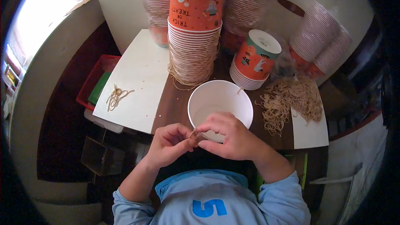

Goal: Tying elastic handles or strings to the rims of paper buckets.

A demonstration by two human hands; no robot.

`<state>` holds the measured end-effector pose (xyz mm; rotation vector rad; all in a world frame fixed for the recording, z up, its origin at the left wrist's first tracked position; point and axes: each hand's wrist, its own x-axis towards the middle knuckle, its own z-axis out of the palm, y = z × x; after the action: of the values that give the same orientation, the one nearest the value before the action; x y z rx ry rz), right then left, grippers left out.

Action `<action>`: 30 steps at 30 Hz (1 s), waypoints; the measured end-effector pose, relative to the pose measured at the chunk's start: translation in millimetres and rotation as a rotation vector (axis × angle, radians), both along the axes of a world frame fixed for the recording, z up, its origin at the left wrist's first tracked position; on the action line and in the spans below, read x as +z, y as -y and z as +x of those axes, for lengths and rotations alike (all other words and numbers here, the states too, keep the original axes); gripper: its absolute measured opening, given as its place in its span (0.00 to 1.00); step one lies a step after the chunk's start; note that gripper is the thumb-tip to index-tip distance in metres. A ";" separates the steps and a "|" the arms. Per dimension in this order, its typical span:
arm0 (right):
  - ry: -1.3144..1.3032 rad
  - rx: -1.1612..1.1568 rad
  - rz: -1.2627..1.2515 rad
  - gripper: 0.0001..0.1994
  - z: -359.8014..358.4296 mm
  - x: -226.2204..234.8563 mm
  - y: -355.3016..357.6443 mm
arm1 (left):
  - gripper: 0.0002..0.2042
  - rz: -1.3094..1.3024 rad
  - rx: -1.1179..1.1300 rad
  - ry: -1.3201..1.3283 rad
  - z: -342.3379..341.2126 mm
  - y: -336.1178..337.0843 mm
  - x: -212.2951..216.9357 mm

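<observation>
Head view shows both hands meeting at the near rim of an open white paper tub [220,100]. Left hand [168,143] and right hand [229,135] pinch one short tan string [194,134] between their fingertips. It runs left to right, just at the tub's lip, equally near both hands.

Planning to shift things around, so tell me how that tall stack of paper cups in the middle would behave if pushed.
The tall stack of paper cups rises high on a narrow base, so a push near its top would probably tip it. Nested paper cups are likely light, so a low push may slide it. Loose strings hang around its base and might drag along.
</observation>
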<state>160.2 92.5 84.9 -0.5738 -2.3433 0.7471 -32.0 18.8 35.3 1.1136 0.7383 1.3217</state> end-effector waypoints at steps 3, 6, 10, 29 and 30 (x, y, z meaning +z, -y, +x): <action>0.040 0.098 -0.048 0.09 -0.3 -0.5 -0.8 | 0.04 -0.012 -0.013 -0.021 -0.4 1.0 0.6; 0.081 0.040 0.092 0.07 -1.7 0.3 3.1 | 0.03 0.001 -0.007 -0.026 0.7 1.5 2.6; 0.095 -0.117 0.333 0.07 -2.4 6.4 16.5 | 0.04 -0.007 0.116 -0.109 8.0 5.3 5.4; -0.099 -0.380 0.097 0.08 -4.3 -64.2 48.9 | 0.04 -0.318 0.136 0.556 41.7 20.1 -40.5; -0.192 -0.311 -0.047 0.08 -4.6 -66.0 46.4 | 0.04 -0.316 0.131 0.578 41.4 19.2 -39.4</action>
<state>155.6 46.1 19.0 -0.8264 -2.0049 0.6801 9.4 -0.4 -4.2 0.4006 0.5627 1.4800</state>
